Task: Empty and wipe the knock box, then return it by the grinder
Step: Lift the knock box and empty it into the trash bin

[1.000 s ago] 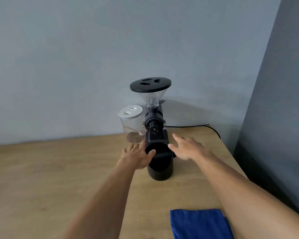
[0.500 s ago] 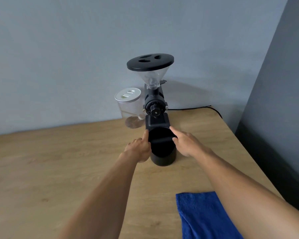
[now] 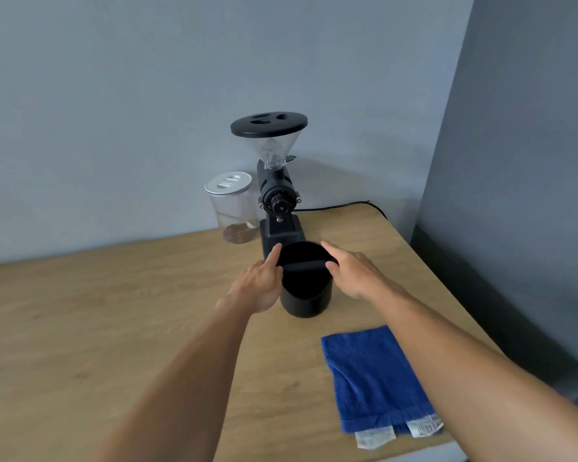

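Note:
The black round knock box (image 3: pixel 306 303) with a bar across its mouth stands upright on the wooden table, right in front of the black coffee grinder (image 3: pixel 277 201). My left hand (image 3: pixel 259 285) presses against its left side, thumb up by the rim. My right hand (image 3: pixel 354 273) rests on its right rim with fingers at the bar's end. Both hands clasp the box between them. A blue towel (image 3: pixel 374 378) lies flat on the table near my right forearm.
A clear jar (image 3: pixel 232 208) with a white lid and some brown contents stands left of the grinder by the wall. The grinder's black cable (image 3: pixel 341 205) runs right along the back. The table (image 3: pixel 80 328) ends at its right edge beside a grey wall.
Both hands have closed in from either side and now touch the knock box. My head has tilted down, so more of the towel shows.

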